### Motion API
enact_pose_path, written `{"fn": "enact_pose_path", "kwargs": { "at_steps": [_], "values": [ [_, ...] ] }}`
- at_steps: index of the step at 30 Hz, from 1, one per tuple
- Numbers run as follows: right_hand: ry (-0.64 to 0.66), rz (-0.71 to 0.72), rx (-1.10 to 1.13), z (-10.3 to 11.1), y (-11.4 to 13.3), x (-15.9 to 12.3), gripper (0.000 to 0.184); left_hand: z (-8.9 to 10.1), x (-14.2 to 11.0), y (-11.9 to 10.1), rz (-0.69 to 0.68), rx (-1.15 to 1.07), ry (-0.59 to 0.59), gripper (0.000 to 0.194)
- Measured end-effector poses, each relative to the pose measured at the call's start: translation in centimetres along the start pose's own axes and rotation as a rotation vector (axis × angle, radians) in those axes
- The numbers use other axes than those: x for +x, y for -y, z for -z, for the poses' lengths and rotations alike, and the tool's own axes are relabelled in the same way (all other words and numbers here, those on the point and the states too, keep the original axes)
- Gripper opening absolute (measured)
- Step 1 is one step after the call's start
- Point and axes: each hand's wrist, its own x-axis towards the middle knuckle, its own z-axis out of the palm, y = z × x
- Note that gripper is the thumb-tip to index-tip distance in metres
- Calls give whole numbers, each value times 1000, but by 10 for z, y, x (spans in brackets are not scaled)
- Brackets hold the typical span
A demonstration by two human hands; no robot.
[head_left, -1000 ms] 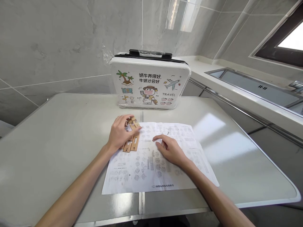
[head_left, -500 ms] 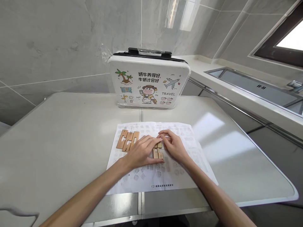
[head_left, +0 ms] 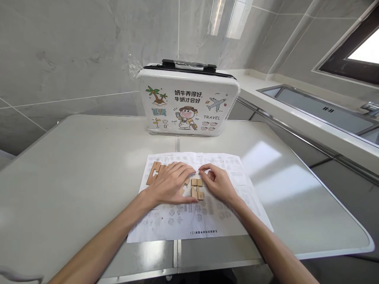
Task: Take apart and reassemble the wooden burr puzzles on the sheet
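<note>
Several flat wooden puzzle pieces [head_left: 196,188] lie on a printed instruction sheet [head_left: 219,221] on the white table [head_left: 74,177]. My left hand [head_left: 170,184] lies flat over some of them, fingers stretched out to the right, its thumb near the lower pieces. More wooden pieces [head_left: 154,173] stick out to the left from under it. My right hand [head_left: 217,182] rests on the sheet just right of the pieces, fingers curled, with the fingertips close to the left hand's fingertips. Whether it pinches anything is hidden.
A white carry case [head_left: 189,100] with cartoon prints and a black handle stands upright behind the sheet. A counter with a sunken steel sink [head_left: 319,106] runs along the right. Tiled wall lies behind the table.
A second ago my left hand held a bundle of wooden pieces at the sheet's top left. The pieces now lie spread on the sheet, and both hands have come together over them.
</note>
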Motion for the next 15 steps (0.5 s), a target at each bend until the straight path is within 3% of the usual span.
{"fn": "enact_pose_path", "kwargs": {
  "at_steps": [4,9,15],
  "values": [
    [60,52,-98,1,1,-1,18,15,-5,12,15,25,45,76],
    [160,78,-165,2,1,-4,16,19,-10,19,113,87,118,72],
    [204,118,-191,5,2,-5,17,21,-8,20,140,11,98,67]
  ]
}}
